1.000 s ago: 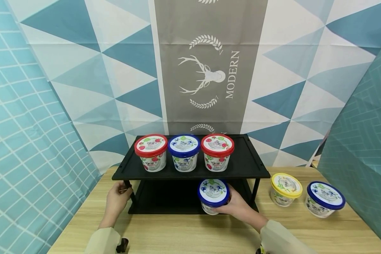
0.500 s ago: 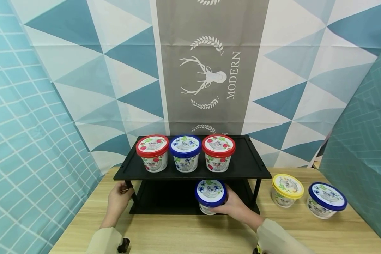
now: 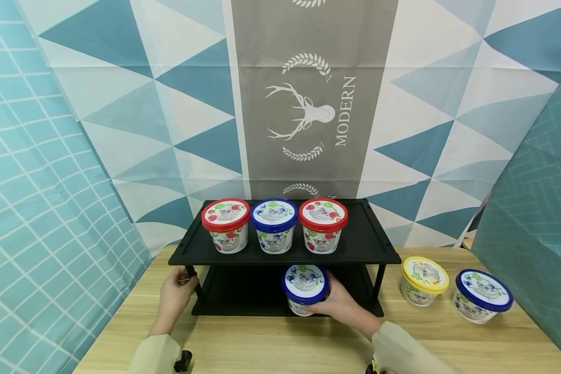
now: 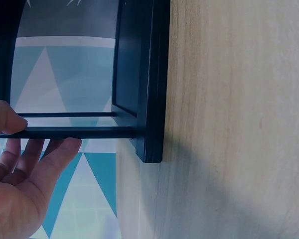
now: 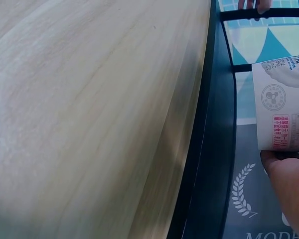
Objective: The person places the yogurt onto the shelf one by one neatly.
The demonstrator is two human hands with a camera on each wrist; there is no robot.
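Observation:
In the head view my right hand point(image 3: 345, 305) grips a white paper tub with a blue lid point(image 3: 305, 284) from its right side. That tub is upright between the two tiers of a black shelf rack point(image 3: 243, 291), at the front of the lower tier. The right wrist view shows the printed side of the tub point(image 5: 279, 109), with the thumb point(image 5: 289, 174) against it. My left hand point(image 3: 175, 292) pinches the rack's front left post point(image 4: 94, 132), thumb on one side and fingers on the other. Below the tub's lid, part of its wall is hidden by my right hand.
On the upper tier stand a red-lidded tub point(image 3: 229, 241), a blue-lidded tub point(image 3: 275, 241) and another red-lidded tub point(image 3: 322, 241) in a row. Right of the rack, a yellow-lidded tub point(image 3: 417, 296) and a blue-lidded tub point(image 3: 469, 307) stand on the wooden table point(image 3: 262, 345).
My right hand has moved the blue-lidded tub a little to the left along the lower tier. My left hand has stayed on the post.

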